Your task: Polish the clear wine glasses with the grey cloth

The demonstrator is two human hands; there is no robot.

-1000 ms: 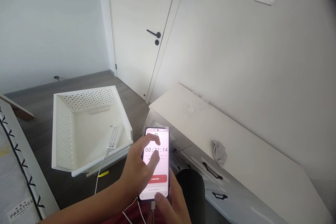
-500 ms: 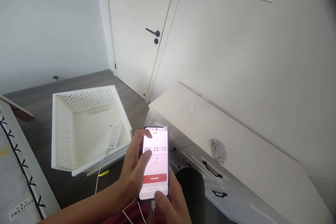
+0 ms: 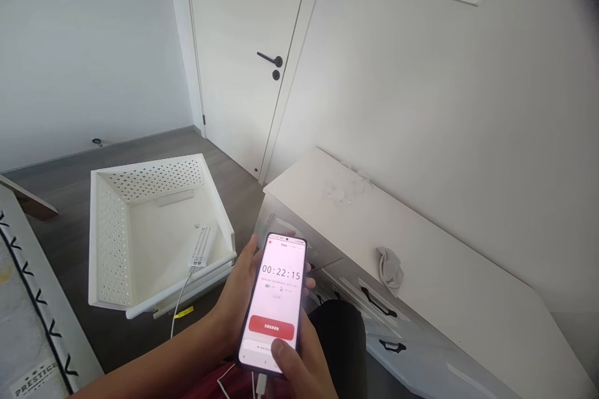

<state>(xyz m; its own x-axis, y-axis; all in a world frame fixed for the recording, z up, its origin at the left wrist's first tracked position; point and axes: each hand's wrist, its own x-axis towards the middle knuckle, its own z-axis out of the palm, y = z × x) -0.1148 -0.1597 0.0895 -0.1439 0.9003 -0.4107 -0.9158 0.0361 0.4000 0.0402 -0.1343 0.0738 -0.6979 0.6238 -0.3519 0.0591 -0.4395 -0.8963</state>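
While the phone (image 3: 276, 299) sits near and centre, screen up with a 00:22:15 timer, the person's left hand (image 3: 236, 302) has its grip wrapped round the phone's left edge and back. The right hand (image 3: 304, 365) cups the near end, grip closed on it, thumb at the bottom of the screen. A white cable (image 3: 259, 386) hangs off that end. A perforated white bin (image 3: 110, 237) sits far left on the floor, with a dresser (image 3: 444, 274) on the right.
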